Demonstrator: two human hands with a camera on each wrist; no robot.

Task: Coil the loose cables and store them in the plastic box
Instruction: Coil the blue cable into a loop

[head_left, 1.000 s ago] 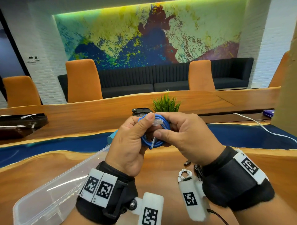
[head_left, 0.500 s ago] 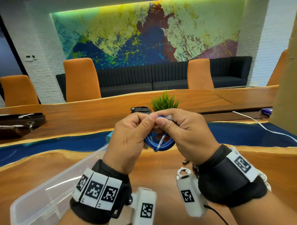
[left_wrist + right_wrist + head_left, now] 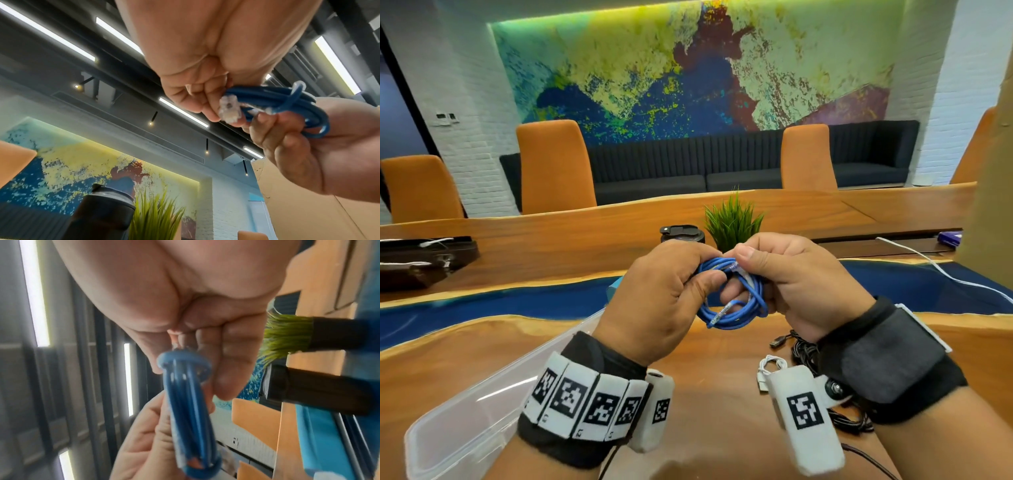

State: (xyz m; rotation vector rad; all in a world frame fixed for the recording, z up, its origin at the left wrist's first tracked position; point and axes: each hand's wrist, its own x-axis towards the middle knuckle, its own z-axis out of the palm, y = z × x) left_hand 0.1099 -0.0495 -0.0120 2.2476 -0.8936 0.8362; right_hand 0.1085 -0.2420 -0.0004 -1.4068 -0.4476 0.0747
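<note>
A blue cable (image 3: 736, 308) wound into a small coil hangs between both hands above the wooden table (image 3: 482, 342). My left hand (image 3: 671, 291) grips the coil's left side, thumb curled over the strands. My right hand (image 3: 784, 274) pinches the top of the coil, where a clear plug (image 3: 229, 111) sticks out. In the right wrist view the blue cable (image 3: 189, 410) runs edge-on between the fingers of both hands. The clear plastic box (image 3: 465, 421) lies at the lower left, below my left wrist. A black cable (image 3: 804, 353) and a small white cable (image 3: 768, 368) lie loose under my right wrist.
A black tumbler (image 3: 681, 234) and a small green plant (image 3: 732, 222) stand just behind my hands. A white cable (image 3: 941, 270) trails across the blue strip at the right. A dark case (image 3: 421, 260) sits far left. Orange chairs line the far side.
The coil has turned in my hands and its loose end is now wrapped around the strands. My left thumb has moved down over the coil's left side; both hands stay raised.
</note>
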